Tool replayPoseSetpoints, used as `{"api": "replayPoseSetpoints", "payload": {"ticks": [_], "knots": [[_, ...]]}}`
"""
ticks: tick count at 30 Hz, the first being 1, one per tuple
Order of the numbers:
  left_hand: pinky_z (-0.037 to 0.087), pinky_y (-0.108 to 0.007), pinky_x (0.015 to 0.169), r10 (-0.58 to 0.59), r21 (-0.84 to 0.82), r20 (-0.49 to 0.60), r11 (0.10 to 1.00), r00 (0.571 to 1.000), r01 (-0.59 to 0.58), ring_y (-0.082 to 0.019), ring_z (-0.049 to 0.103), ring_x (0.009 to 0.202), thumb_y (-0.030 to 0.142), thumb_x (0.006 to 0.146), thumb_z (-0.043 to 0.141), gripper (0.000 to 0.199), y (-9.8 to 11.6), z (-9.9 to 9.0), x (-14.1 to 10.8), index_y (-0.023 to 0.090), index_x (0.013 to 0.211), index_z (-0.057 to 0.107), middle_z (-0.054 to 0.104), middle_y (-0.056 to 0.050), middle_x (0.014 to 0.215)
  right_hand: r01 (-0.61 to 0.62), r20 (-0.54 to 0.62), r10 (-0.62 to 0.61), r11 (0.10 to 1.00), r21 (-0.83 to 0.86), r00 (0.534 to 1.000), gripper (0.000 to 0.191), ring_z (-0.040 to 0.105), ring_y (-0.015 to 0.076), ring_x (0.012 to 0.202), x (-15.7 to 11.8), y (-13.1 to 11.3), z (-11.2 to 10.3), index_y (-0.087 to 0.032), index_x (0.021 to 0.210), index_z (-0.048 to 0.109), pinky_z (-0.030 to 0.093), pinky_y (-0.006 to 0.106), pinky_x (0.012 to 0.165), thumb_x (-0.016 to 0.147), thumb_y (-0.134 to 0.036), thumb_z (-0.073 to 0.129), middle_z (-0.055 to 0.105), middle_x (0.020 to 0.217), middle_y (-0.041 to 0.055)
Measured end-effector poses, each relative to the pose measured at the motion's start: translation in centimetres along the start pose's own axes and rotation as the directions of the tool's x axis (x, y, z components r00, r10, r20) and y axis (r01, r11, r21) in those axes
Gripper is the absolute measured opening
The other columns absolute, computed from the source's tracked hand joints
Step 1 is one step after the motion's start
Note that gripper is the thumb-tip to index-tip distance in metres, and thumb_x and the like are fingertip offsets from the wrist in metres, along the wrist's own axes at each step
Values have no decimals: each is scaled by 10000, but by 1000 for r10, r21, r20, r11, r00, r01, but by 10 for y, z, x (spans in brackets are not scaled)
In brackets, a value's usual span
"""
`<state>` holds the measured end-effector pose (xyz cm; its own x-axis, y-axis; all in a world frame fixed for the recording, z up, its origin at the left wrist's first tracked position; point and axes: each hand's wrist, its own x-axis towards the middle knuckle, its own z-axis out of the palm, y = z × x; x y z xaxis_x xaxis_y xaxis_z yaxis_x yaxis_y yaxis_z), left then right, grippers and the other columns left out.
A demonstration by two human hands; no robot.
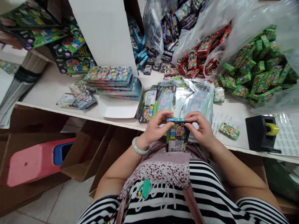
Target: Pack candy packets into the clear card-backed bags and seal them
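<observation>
A black printed package (177, 137) with a coloured wheel and large lettering stands upright in front of my apron. At its top edge shows a narrow blue printed strip (175, 119), perhaps the end of a small box. My left hand (160, 127), with a pale green bangle on the wrist, pinches the upper left corner. The upper right corner sits between the thumb and fingers of my right hand (198, 127). Just beyond both hands lie flat packages in clear plastic (192, 96), and a black package (149, 105) rests to the left of them.
Along the table's back lie small purple boxes (169, 26), red boxes (205, 48) and green boxes (254, 67), partly in clear bags. Blue-edged boxes (112, 77) are stacked left. A tape dispenser (260, 133) stands right. Below are cardboard cartons (81, 152) and a pink stool (30, 163).
</observation>
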<state>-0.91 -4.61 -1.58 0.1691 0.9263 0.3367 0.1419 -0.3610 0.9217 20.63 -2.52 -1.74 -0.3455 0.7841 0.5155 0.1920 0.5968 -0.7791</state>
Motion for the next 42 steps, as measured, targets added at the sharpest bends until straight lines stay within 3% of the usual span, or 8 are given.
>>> {"api": "replayPoseSetpoints", "payload": {"ticks": [9, 14, 17, 21, 31, 34, 38, 42], "knots": [[518, -283, 765, 103, 138, -4, 985, 995, -102, -144, 638, 867, 203, 906, 661, 83, -8, 2, 4, 219, 977, 699, 674, -25, 895, -42, 37, 42, 999, -11, 998, 213, 629, 192, 1114, -9, 5, 5, -261, 1161, 609, 522, 412, 954, 993, -234, 481, 689, 1134, 78], [495, -264, 756, 62, 140, -62, 989, 996, -53, -132, 624, 850, 192, 876, 692, 57, -19, 2, 13, 217, 926, 681, 651, -8, 877, -245, 52, 255, 957, -158, 965, 317, 590, 219, 1205, -24, 39, -69, -245, 1247, 613, 506, 398, 973, 951, -332, 540, 644, 1299, 87], [498, -270, 754, 51, 144, -68, 989, 996, -41, -137, 623, 848, 217, 872, 695, 42, -21, 4, 17, 216, 908, 674, 648, -9, 875, -576, -295, 495, 714, -398, 817, 223, 645, 220, 945, -43, 74, -129, -204, 1000, 707, 514, 379, 873, 918, -292, 519, 690, 1028, 88], [500, -285, 750, 38, 173, -56, 985, 998, -28, -149, 621, 844, 234, 872, 688, 37, -19, 7, 18, 215, 899, 670, 646, -14, 870, -744, -392, 650, 443, -501, 651, 195, 620, 233, 883, -57, 108, -167, -171, 918, 725, 468, 400, 921, 834, -270, 579, 656, 1038, 114], [495, -279, 763, 39, 184, -39, 982, 998, -32, -142, 617, 861, 219, 892, 660, 32, -18, 6, 18, 217, 923, 653, 632, -10, 891, -866, -345, 795, 459, -197, 499, 211, 574, 163, 659, -67, 106, -174, -222, 752, 519, 510, 322, 655, 792, -421, 575, 585, 706, 8], [496, -287, 770, 62, 186, -2, 981, 998, -60, -141, 613, 856, 227, 900, 653, 45, -18, 11, 21, 217, 941, 638, 627, -14, 896, -799, -300, 756, 600, -41, 583, 276, 554, 133, 657, -50, 77, -174, -230, 773, 500, 499, 288, 657, 781, -476, 623, 551, 711, -20], [490, -285, 744, 113, 157, 27, 981, 993, -116, -135, 595, 818, 228, 908, 640, 54, -11, 19, 24, 213, 922, 590, 600, -5, 859, -536, 48, 534, 842, 60, 844, 233, 532, 125, 692, 5, 15, -131, -225, 809, 561, 464, 268, 681, 819, -425, 680, 572, 760, -17], [486, -306, 760, 99, 124, 29, 987, 995, -102, -145, 572, 827, 247, 953, 565, 68, -4, 21, 20, 216, 895, 553, 580, -14, 859, -324, 466, 275, 946, 25, 841, 172, 536, 136, 730, 62, -27, -70, -209, 817, 579, 451, 284, 716, 900, -355, 611, 604, 783, 1]]}}
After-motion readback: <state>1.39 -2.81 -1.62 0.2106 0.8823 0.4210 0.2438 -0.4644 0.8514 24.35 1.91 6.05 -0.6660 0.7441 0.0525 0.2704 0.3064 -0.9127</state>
